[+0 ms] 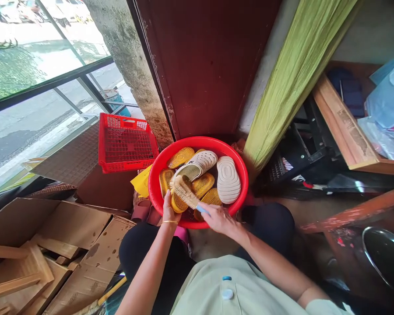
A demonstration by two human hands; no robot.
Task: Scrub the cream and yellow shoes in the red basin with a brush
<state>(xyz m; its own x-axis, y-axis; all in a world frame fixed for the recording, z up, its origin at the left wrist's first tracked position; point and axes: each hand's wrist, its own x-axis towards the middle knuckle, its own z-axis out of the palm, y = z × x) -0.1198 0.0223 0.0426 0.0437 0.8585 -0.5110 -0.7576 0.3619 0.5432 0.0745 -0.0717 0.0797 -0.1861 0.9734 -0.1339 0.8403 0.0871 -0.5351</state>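
A scrubbing brush (186, 192) with pale bristles and a light blue handle is in the grasp of my right hand (219, 218). Its head lies over a yellow clog (177, 204), which my left hand (169, 209) grips at the near left side of a red basin (245, 179). The brush hides part of that clog. Inside the basin, a white clog (205, 162) with holes rests upper side up on several yellow shoes. At the right, another white shoe (229, 180) shows its sole. My fingers wrap round both the handle and the clog's edge.
Left of the basin sits a red plastic crate (128, 146), with a yellow sheet (141, 181) below it. Cardboard (82, 210) and wooden pieces (16, 280) fill the lower left. A dark red door (210, 65) stands behind; a green curtain (282, 87) and wooden drawer (343, 124) are right.
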